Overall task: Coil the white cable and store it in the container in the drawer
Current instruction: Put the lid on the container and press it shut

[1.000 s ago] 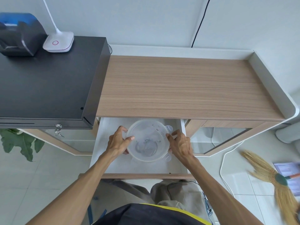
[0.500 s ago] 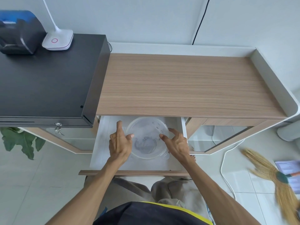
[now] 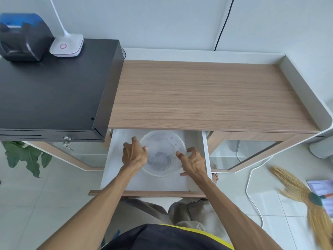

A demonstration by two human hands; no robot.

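A round translucent container (image 3: pixel 167 139) with its lid on sits in the open white drawer (image 3: pixel 158 184) under the wooden desk. A greyish coil (image 3: pixel 160 160) shows dimly through the lid; I cannot tell for sure that it is the white cable. My left hand (image 3: pixel 134 156) lies against the container's left rim, thumb at the edge and fingers spread. My right hand (image 3: pixel 194 162) hovers at the right rim with fingers clawed apart, its index tip touching the lid. Neither hand grips the container.
The wooden desk top (image 3: pixel 207 94) overhangs the drawer's back. At the left stand a black cash box (image 3: pixel 50 91) with a white lamp base (image 3: pixel 66 46) on it. A white cord (image 3: pixel 249 183), a broom (image 3: pixel 306 197) and papers lie on the floor at the right.
Both hands held the container by its sides a second ago. It now sits further back in the drawer, and my fingers have loosened and spread off it.
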